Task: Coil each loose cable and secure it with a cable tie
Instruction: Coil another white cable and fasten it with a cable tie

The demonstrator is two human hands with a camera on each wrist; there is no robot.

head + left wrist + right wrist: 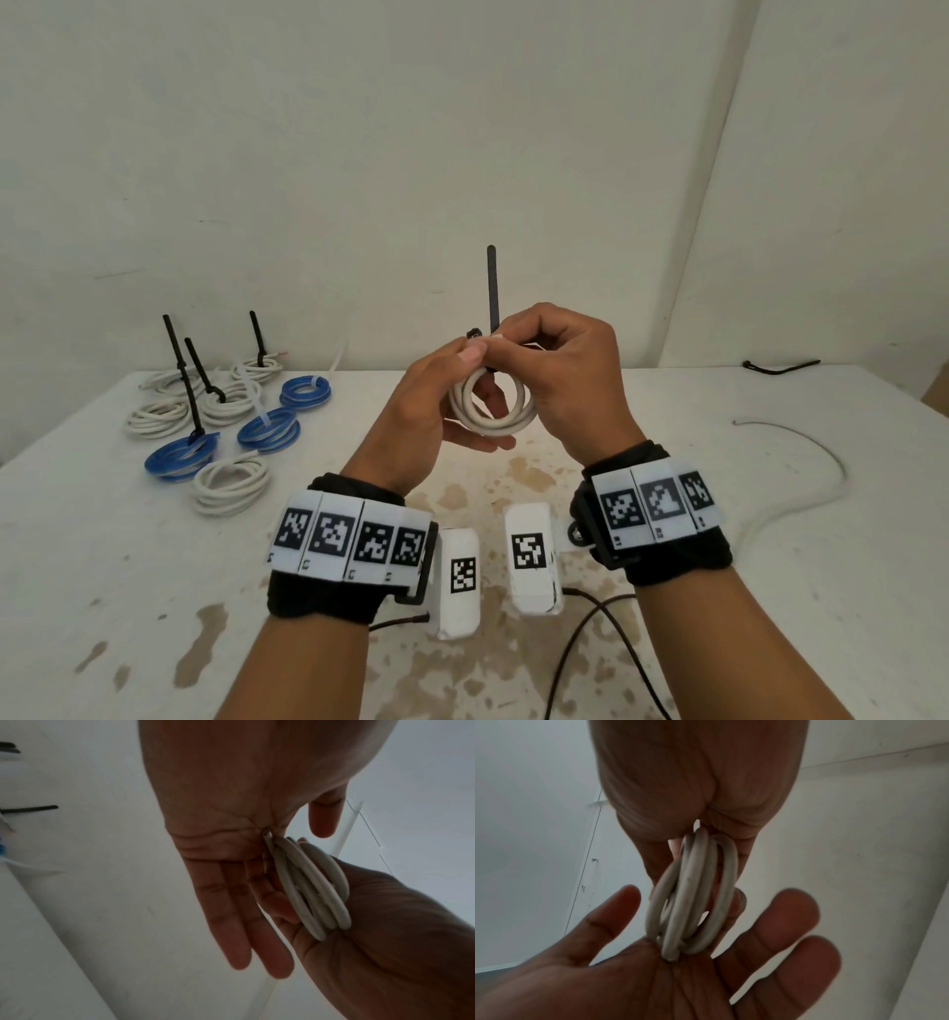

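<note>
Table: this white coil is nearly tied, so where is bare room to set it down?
Bare table lies between the hands and the loose white cable on the right. The left back corner is crowded with finished coils. The near left, in front of them, is bare too.

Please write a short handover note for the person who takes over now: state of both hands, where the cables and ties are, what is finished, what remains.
Left hand: thumb and forefinger pinch the top of the white coil; the other fingers are straight.
Right hand: fingers curled at the top of the coil, where the black tie stands up. Whether the tie is locked cannot be told.
Done: seven tied coils lie at the table's far left, white and blue.
Left: finish this tie; then coil the loose cable on the right, using the spare tie at the far right edge.
</note>
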